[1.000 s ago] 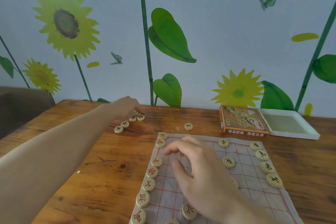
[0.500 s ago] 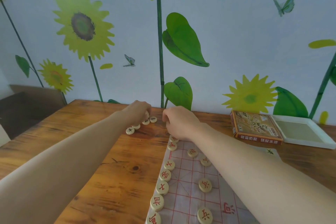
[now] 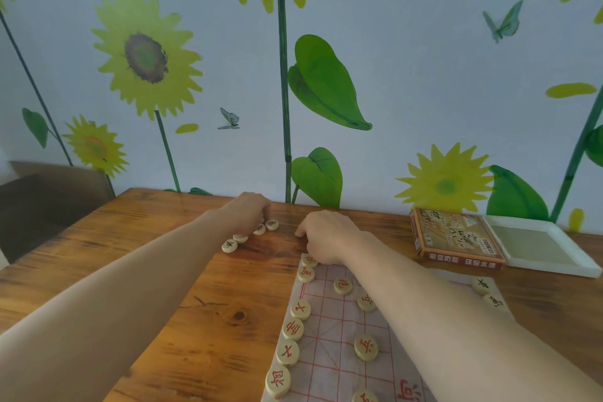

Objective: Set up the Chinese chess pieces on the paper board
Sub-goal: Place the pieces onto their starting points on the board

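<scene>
Closest in, the paper board lies on the table, red pieces lined down its left edge and a few more inside. The right hand sits curled at the board's far left corner; whether it holds anything I cannot tell. Farther out, the left hand is bunched over loose pieces; its grip is hidden too. The box rests far right.

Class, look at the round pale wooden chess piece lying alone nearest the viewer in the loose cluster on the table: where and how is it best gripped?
Probably pinch the round pale wooden chess piece by its rim, from above. It lies flat on the wooden table, so only edge and top show.
</scene>
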Demonstrator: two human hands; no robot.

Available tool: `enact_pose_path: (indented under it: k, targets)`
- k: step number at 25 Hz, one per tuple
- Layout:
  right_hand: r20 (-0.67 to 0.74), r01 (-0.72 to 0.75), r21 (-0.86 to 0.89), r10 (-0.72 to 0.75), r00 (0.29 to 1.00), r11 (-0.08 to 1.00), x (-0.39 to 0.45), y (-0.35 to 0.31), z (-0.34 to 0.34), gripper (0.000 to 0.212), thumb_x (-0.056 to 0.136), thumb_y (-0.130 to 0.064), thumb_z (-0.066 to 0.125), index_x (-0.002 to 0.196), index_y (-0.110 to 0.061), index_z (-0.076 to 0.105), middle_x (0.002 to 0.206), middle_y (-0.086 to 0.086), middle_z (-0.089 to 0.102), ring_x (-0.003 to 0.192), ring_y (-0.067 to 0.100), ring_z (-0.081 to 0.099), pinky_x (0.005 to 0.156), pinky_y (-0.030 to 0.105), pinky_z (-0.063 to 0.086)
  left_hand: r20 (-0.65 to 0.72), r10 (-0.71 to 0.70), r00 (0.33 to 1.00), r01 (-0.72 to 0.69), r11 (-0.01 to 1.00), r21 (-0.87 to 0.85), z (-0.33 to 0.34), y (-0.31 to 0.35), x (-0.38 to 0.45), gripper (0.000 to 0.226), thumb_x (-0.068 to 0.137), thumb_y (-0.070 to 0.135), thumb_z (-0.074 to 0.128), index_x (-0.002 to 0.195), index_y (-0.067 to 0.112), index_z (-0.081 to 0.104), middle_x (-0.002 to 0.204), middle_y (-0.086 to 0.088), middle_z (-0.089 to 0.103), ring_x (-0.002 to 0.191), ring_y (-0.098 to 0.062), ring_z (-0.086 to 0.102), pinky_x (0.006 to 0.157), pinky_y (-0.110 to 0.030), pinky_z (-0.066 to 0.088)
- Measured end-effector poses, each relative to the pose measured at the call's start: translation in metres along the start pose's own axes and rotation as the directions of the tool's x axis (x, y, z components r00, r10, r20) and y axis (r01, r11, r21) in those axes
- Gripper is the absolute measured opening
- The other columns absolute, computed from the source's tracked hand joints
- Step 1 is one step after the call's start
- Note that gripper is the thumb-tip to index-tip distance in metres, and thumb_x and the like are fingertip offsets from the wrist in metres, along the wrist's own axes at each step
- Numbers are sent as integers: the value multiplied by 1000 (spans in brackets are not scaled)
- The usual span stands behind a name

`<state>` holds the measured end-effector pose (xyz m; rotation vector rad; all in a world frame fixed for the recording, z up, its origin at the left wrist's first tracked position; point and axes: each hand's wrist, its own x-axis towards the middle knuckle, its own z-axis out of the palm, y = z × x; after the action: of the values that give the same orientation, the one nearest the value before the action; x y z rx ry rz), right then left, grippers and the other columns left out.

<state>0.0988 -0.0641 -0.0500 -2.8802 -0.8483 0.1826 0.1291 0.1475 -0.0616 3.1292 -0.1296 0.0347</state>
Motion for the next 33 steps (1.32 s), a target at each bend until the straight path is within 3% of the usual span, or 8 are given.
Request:
enact_pose_path:
  k: [5,12,16,19,22,29,31,33]
  targets:
    - [-2,2,-28,-2,1000,1000,-1,2,7,42,96,-12,58,137,-18,60,144,7,55,131,31,52,107,46,46,83,75,994,-81,994,71,-14,-2,-3,34,96,-4,49,114,21,64,104,5,53,95,-14,52,78,-26,42]
    - [-67,36,-30,-38,997,999,2,6,20,43,95,-15,61,138,-18,60,138,6,54,127,30,52,99,44,50,51,8,999,-16,988,156,22,15,-14,36,94,2,61,126,12,46,123,-9,54,106,-31,64,90,-44,56]
    - [-60,55,-70,-59,996,996,2,7,22,42,97,-19,60,139,-19,58,137,5,54,127,31,52,102,46,48,-43,4,999,-2,999,50,9,4,-20,30,95,1,58,120,17,50,116,-3,56,103,-23,65,87,-39,56]
    - [-55,60,-97,-66,996,993,4,8,22,41,98,-20,59,139,-18,58,139,5,55,128,30,52,102,45,49,49,11,999,-14,998,58,-13,-14,-32,24,100,7,56,119,21,60,118,1,57,101,-14,60,88,-31,53]
    - [-58,58,-80,-63,996,995,6,7,19,41,95,-15,60,136,-17,61,137,5,56,125,31,54,101,44,50,120,-4,993,-10,993,115,-8,-16,-43,22,100,12,58,120,19,65,122,-1,61,103,-18,60,91,-34,54]
    - [-40,57,-48,-59,997,997,6,8,19,42,93,-9,56,133,-17,63,138,4,56,127,30,53,103,45,49,57,-113,992,104,983,152,0,-1,-40,17,98,11,57,111,14,68,118,-8,66,102,-27,65,84,-37,56]
    - [-28,41,-36,-42,999,999,6,7,17,44,93,-10,54,136,-18,61,139,5,56,127,30,54,104,46,48,5,-149,989,147,984,102,0,6,-42,16,98,12,58,109,13,69,114,-9,68,100,-27,66,83,-37,56]
    - [-34,32,21,-31,999,999,2,8,18,52,94,-11,53,144,-22,52,144,6,56,130,32,53,106,48,46,-114,-204,972,191,975,-118,-3,16,-49,16,96,14,60,108,13,71,106,-6,72,95,-23,67,82,-37,57]
